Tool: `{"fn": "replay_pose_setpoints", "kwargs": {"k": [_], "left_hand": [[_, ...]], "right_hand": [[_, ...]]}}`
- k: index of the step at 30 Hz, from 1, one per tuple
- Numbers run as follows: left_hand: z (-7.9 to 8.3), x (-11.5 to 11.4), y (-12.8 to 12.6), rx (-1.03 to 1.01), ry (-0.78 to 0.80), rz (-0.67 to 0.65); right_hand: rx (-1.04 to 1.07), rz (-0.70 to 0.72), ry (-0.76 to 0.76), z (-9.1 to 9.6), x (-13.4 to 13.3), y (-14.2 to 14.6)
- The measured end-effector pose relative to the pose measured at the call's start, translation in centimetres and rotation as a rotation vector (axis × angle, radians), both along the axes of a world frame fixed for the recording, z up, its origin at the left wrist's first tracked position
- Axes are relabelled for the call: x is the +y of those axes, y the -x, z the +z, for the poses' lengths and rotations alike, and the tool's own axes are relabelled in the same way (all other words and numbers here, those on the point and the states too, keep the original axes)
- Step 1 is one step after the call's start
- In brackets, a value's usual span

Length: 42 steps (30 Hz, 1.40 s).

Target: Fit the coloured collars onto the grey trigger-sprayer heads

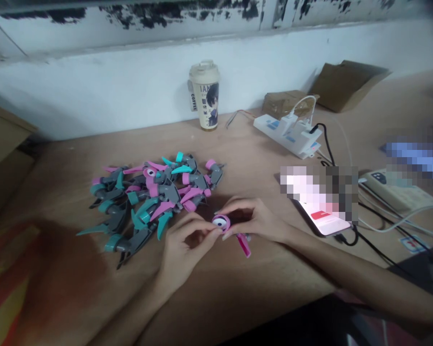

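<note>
Between my two hands is a small round pink plastic piece (226,221) with a white disc and dark centre facing left. My left hand (187,240) pinches its left side between thumb and fingertips. On the other side, my right hand (256,218) grips the pink ring with thumb and forefinger. Below the right hand a magenta blade-shaped piece (244,245) pokes out; whether it joins the round piece I cannot tell. Left of my hands lies a pile of grey, teal and pink plastic toy parts (169,190), with several curved blades and round caps.
A cream coffee tumbler (209,96) stands against the wall. To the right are a white power strip (285,134) with plugs and cables, a lit phone (324,216), a beige device (397,190) and cardboard boxes (346,84). A red-yellow bag-like thing (10,283) is blurred at lower left.
</note>
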<state>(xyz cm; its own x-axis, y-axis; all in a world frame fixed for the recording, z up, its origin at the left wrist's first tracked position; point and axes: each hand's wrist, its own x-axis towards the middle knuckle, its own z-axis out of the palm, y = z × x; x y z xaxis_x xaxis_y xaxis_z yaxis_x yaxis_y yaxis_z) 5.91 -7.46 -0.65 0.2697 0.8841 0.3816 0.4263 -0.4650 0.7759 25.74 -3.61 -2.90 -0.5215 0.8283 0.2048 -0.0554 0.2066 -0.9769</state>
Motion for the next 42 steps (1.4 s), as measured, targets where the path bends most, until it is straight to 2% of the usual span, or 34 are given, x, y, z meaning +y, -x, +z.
{"fn": "replay_pose_setpoints", "kwargs": {"k": [4, 10, 25, 34, 42], "left_hand": [[0.1, 0.1, 0.0, -0.066, -0.017, 0.046], [-0.2, 0.5, 0.2, 0.035, -0.024, 0.018], [0.2, 0.0, -0.1, 0.251, -0.136, 0.08], [1.1, 1.0, 1.0, 0.289, -0.062, -0.083], [0.3, 0.5, 0.7, 0.312, -0.111, -0.045]], "right_hand": [[0.014, -0.001, -0.028, 0.1, -0.1, 0.1], [-0.047, -0.002, -0.07, 0.1, -0.1, 0.0], [-0.181, -0.146, -0.357, 0.3, -0.7, 0.3], [-0.198, -0.121, -0.412, 0.1, -0.8, 0.4], [-0.245, -0.101, -0.451, 0.1, -1.0, 0.3]]}}
